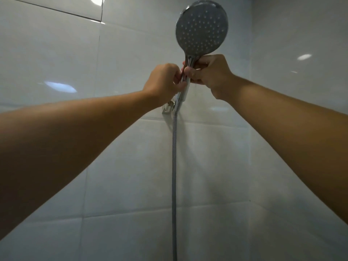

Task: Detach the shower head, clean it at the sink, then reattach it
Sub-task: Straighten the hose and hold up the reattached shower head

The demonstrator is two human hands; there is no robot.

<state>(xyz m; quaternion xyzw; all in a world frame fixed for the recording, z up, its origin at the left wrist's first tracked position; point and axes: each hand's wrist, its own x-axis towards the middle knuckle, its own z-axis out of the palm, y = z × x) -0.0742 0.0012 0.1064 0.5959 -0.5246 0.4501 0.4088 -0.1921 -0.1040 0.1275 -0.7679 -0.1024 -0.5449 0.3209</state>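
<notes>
A round chrome shower head (201, 28) with a grey nozzle face stands upright high on the tiled wall. Its handle runs down between my two hands. My right hand (211, 72) grips the upper handle just under the round face. My left hand (163, 80) pinches the handle slightly lower, from the left. Below my hands the handle's lower end (181, 97) sits by a white wall bracket (168, 108). A ribbed metal hose (174, 176) hangs straight down from it and leaves the bottom of the view.
Glossy pale tiles (75, 63) cover the wall ahead. A second tiled wall (301, 44) meets it at a corner just right of the shower head. Light reflections show on the tiles.
</notes>
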